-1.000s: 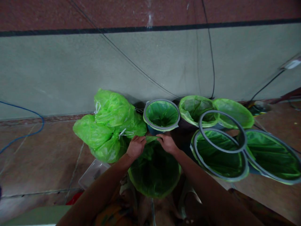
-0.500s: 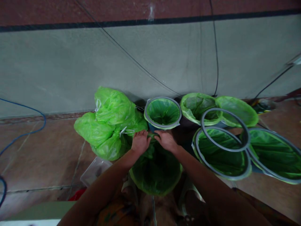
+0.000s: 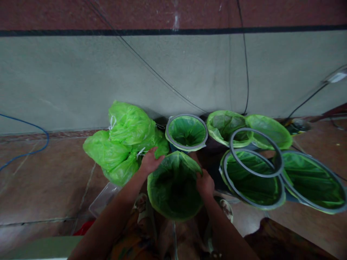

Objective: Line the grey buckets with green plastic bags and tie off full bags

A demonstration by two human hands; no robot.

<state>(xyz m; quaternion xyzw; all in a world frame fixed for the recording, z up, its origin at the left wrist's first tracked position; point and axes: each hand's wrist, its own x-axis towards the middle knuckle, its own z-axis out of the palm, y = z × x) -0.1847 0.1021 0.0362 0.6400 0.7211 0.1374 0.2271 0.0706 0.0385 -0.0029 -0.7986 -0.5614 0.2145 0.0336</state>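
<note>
A small bin lined with a green bag (image 3: 173, 184) stands on the floor right in front of me. My left hand (image 3: 150, 161) rests on the far left of its rim, fingers curled over the bag's edge. Over on the right side of the rim, my right hand (image 3: 205, 183) grips the bag's folded edge. The bag's mouth is spread open over the rim.
Tied full green bags (image 3: 126, 142) lie to the left by the wall. A grey-rimmed lined bin (image 3: 186, 132) stands behind; several more lined bins (image 3: 253, 177) and a loose grey ring (image 3: 255, 151) sit to the right. A clear plastic box (image 3: 104, 198) lies near left. Cables run along the wall.
Both hands were together at the far edge of the bag's rim; they have spread apart, the right one sliding down the right side, and the bag's mouth now lies wider over the bin.
</note>
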